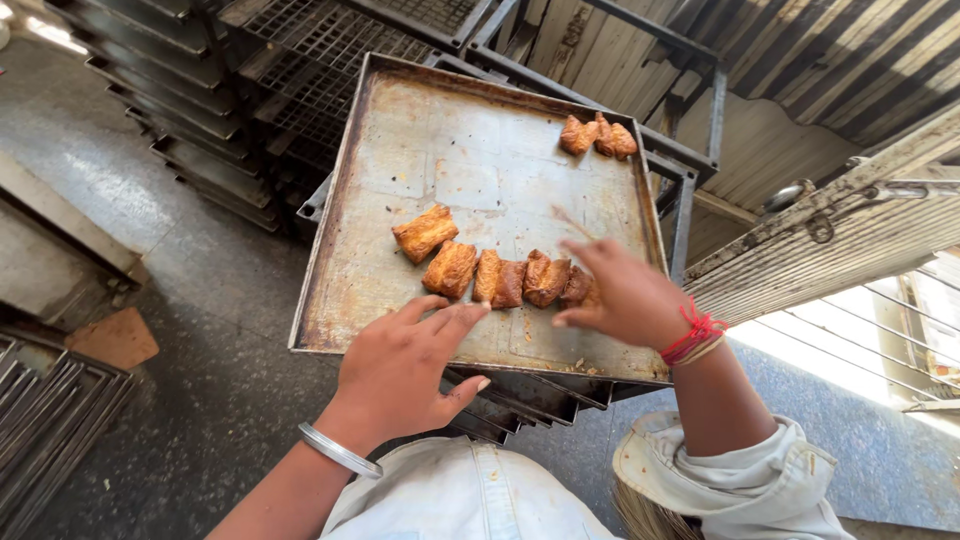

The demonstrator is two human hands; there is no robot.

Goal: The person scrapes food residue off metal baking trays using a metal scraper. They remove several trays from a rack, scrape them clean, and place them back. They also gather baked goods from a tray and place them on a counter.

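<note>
Your right hand (pixel 625 295) hovers over the right end of a row of golden-brown baked pastries (pixel 500 278), its fingers spread and a little blurred, touching or nearly touching the last piece; it grips nothing that you can make out. Your left hand (pixel 405 365) lies flat with fingers apart near the front edge of the worn metal baking tray (pixel 480 150), fingertips just short of the row and holding nothing. In this one head view the tray looks mostly emptied: a single pastry (pixel 425 232) sits tilted just above the left end of the row, and a small cluster of three pastries (pixel 598 136) waits near the far right corner, well apart from your hands. The rest of the sheet is bare, stained metal. The tray rests on a stack of similar trays (pixel 520 400), with wire racks (pixel 330 40) behind it.
</note>
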